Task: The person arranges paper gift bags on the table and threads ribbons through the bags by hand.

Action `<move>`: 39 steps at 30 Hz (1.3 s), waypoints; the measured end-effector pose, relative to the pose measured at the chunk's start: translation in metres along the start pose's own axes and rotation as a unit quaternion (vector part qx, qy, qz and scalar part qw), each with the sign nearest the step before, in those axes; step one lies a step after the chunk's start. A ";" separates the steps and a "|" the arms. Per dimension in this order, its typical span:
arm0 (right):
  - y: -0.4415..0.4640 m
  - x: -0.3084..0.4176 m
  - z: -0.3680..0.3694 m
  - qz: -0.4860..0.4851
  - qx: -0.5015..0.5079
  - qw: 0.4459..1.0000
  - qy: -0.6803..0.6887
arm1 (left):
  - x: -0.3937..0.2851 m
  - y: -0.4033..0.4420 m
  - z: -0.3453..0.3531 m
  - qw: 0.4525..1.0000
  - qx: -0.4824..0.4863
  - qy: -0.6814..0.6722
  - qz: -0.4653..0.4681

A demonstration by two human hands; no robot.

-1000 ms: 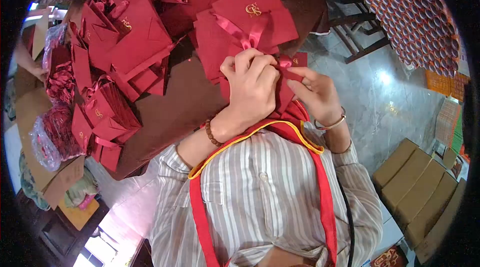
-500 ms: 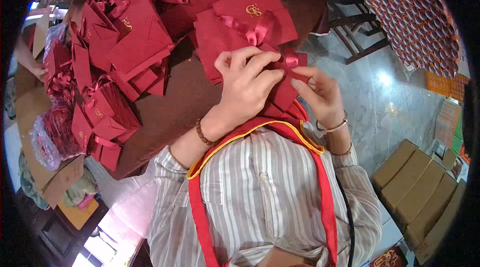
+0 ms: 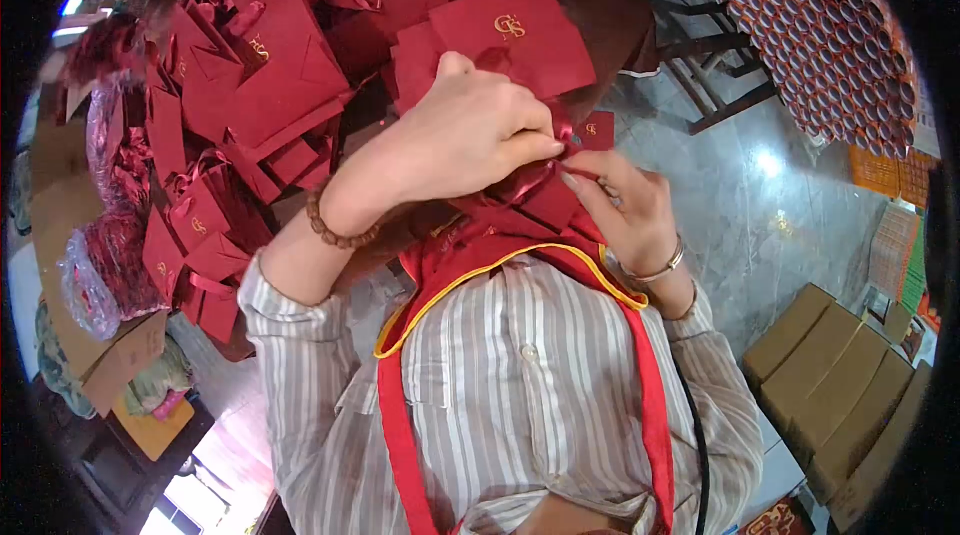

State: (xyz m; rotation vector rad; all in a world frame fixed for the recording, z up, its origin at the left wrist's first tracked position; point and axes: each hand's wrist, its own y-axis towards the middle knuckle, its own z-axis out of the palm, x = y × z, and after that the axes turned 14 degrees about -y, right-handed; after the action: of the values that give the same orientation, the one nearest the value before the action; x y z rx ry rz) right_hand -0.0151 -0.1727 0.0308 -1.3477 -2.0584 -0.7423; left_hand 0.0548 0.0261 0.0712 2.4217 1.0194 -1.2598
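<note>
My left hand (image 3: 465, 130), with a beaded bracelet, is closed with thumb and forefinger pinching a shiny red ribbon (image 3: 532, 185). Close by, my right hand (image 3: 632, 207), wearing a bangle, pinches the same ribbon between thumb and fingertips. Below the fingers a small dark-red gift bag (image 3: 560, 205) lies against my apron (image 3: 470, 253), partly hidden by both hands. Just beyond my left hand is a larger red gift bag (image 3: 545, 40) with gold letters. Its lower part is covered by that hand.
Red bags (image 3: 265, 75) are heaped on the brown table (image 3: 620, 10) to the left. Plastic-wrapped red bundles (image 3: 115, 265) stand at far left. On the right are a dark wooden stool (image 3: 715, 65), rows of round-topped items (image 3: 810, 30) and cardboard boxes (image 3: 830, 375).
My left hand has shifted up and left, its elbow swinging outward. The small bag's bow is less visible. At far left, another person's hand has left and a blurred red bundle has appeared.
</note>
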 end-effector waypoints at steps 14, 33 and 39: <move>0.019 -0.016 0.023 -0.045 0.075 0.989 0.115 | 0.033 0.035 -0.019 0.919 -0.223 -0.325 -0.018; 0.031 -0.042 0.007 0.072 0.088 0.944 0.311 | 0.033 -0.041 0.012 0.946 -0.310 -0.081 0.041; 0.031 -0.018 0.009 0.027 0.025 0.973 0.227 | 0.001 -0.045 0.022 0.936 -0.285 0.201 0.049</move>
State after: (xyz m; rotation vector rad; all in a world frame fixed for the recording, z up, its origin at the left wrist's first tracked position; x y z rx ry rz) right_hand 0.0180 -0.1666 0.0159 -1.0801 -1.6611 -0.8758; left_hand 0.0110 0.0487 0.0617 2.2484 1.1465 -0.3494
